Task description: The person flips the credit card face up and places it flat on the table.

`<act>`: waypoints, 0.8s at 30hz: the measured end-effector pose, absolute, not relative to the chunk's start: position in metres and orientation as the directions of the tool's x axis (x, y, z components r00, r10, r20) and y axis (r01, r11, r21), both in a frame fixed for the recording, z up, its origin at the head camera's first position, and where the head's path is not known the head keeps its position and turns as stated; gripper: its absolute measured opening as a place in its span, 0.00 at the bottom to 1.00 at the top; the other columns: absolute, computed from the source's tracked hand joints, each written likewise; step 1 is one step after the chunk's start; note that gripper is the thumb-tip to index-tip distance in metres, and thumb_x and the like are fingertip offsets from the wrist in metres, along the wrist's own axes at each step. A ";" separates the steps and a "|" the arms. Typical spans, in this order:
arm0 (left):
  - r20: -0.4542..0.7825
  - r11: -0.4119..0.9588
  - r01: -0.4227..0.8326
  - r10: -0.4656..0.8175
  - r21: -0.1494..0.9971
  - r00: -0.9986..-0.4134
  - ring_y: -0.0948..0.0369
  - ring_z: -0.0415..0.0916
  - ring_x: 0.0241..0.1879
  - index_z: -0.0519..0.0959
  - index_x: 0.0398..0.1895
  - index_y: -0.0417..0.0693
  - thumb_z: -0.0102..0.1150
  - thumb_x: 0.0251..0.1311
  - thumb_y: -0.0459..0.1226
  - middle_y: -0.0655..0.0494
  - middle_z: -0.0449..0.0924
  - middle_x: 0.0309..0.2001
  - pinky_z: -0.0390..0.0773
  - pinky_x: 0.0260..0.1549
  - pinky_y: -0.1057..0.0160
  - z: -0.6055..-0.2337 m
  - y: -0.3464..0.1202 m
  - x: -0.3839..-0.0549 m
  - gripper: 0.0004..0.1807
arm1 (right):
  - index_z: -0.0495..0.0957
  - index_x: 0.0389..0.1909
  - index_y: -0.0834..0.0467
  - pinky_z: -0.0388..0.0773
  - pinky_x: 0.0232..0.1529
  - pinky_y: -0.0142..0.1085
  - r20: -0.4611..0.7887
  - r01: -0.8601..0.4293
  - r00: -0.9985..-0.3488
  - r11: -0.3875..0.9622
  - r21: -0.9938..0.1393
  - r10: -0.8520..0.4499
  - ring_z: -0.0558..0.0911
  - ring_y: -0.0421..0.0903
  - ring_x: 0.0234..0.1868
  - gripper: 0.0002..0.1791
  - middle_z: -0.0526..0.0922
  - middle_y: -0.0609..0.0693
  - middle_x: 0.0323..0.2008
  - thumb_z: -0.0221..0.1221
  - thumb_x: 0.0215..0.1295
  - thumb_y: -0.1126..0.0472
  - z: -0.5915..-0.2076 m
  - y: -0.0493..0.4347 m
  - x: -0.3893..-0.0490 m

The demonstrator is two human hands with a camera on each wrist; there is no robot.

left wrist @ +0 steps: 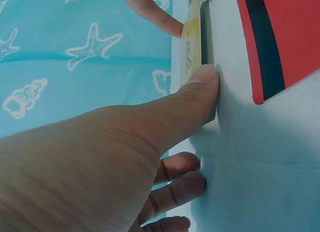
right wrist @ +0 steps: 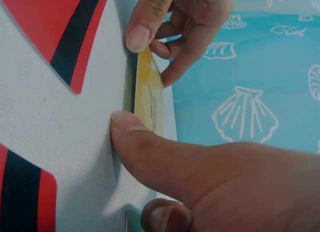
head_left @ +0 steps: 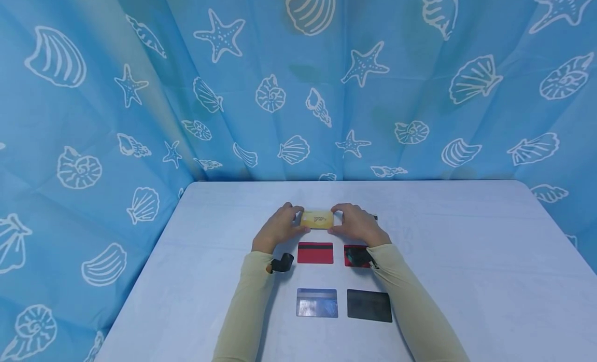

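Observation:
A yellow card [head_left: 317,220] with dark script is level with the far row of cards, close over the white table. My left hand [head_left: 280,224] pinches its left end between thumb and forefinger. At the opposite end, my right hand [head_left: 358,224] grips it the same way, thumb on the near edge. Both thumbs show close up on the card [right wrist: 146,94] in the right wrist view. Nearer me lies a red card [head_left: 315,254] with a black stripe. A second red card [head_left: 347,260] is partly covered by the right wrist's black strap.
Closer still lie a blue-grey card [head_left: 317,304] and a black card [head_left: 369,306], side by side. Beneath the right hand, the edge of a greenish card [right wrist: 133,220] peeks out, mostly hidden. A blue shell-patterned curtain [head_left: 298,92] hangs behind the white table [head_left: 466,274].

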State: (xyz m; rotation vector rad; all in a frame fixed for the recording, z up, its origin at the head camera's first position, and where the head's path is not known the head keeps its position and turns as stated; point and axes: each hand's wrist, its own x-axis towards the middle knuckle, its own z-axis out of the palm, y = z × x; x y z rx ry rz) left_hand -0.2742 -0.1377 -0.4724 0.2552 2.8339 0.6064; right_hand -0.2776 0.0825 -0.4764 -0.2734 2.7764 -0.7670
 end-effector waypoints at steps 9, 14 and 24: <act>-0.198 0.909 0.119 0.212 0.399 -0.957 0.54 0.75 0.63 0.72 0.74 0.54 0.70 0.64 0.48 0.50 0.75 0.61 0.75 0.69 0.49 -0.473 -0.137 -0.274 0.36 | 0.75 0.69 0.55 0.80 0.47 0.46 -0.193 -0.106 -0.952 0.846 -0.522 -0.238 0.78 0.50 0.45 0.36 0.84 0.56 0.52 0.74 0.60 0.50 -0.476 0.083 -0.278; -0.203 0.911 0.117 0.211 0.395 -0.956 0.54 0.74 0.63 0.72 0.74 0.55 0.70 0.64 0.49 0.50 0.75 0.62 0.74 0.69 0.49 -0.472 -0.137 -0.274 0.36 | 0.75 0.68 0.54 0.81 0.53 0.50 -0.191 -0.103 -0.954 0.849 -0.518 -0.232 0.79 0.51 0.49 0.36 0.83 0.58 0.56 0.74 0.60 0.50 -0.474 0.083 -0.277; -0.214 0.910 0.108 0.207 0.399 -0.955 0.54 0.73 0.64 0.72 0.74 0.56 0.69 0.64 0.49 0.50 0.74 0.63 0.74 0.69 0.48 -0.471 -0.138 -0.272 0.35 | 0.76 0.68 0.54 0.80 0.60 0.55 -0.185 -0.103 -0.955 0.846 -0.524 -0.230 0.80 0.54 0.55 0.36 0.82 0.60 0.60 0.74 0.60 0.50 -0.475 0.083 -0.276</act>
